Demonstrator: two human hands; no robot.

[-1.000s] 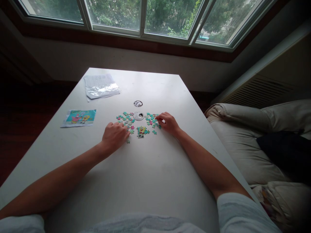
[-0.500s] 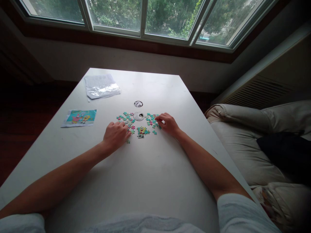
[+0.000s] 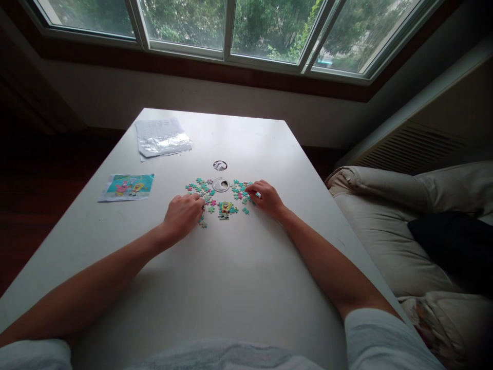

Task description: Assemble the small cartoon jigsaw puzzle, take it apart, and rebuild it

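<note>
A small joined patch of jigsaw puzzle (image 3: 225, 209) with a yellow cartoon figure lies between my hands. My left hand (image 3: 184, 215) rests at its left, fingers curled down over the near edge of a heap of loose teal and pink puzzle pieces (image 3: 199, 188); its fingertips are partly hidden. On the other side, my right hand (image 3: 266, 197) has thumb and forefinger pinched together at a second heap of puzzle pieces (image 3: 239, 189). Whatever either hand grips is too small or hidden to make out. A single teal piece (image 3: 245, 210) lies apart, right of the patch.
A picture sheet (image 3: 131, 187) with cartoon figures lies on the white table (image 3: 215, 288) at left. Behind it are papers in a clear plastic sleeve (image 3: 164, 137). Two round fittings (image 3: 221, 185) are set in the tabletop. A beige sofa (image 3: 377, 231) stands on the right.
My left hand's fingers have drawn in and slightly up, uncovering pieces beside and below them. My right hand stays nearly where it was, still pinched at the right heap.
</note>
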